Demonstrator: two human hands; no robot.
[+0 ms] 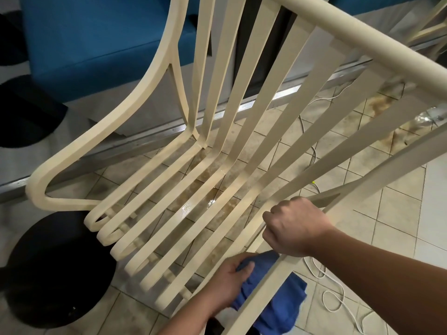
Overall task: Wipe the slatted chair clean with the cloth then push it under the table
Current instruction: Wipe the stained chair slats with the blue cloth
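**Chair held and wiped at near armrest**

The cream slatted chair [217, 146] fills the view, seen from above. Its curved slats run from the backrest at upper centre down into the seat at lower left. It stands on a tiled floor [399, 213] with brown stains and a wet patch visible between the slats.

Right hand [296, 227]: closed in a fist around the near armrest rail, knuckles up.

Left hand [231, 278]: fingers curled, gripping a blue cloth [275, 308]. The cloth is pressed against the chair's near frame; most of it hangs below and behind the rail.

A white cable [331, 296] lies looped on the floor to the right. A blue sofa [96, 44] stands behind the chair. Dark round shapes [55, 269] sit at left; their identity cannot be determined.

No brand, label or writing is legible on any item.
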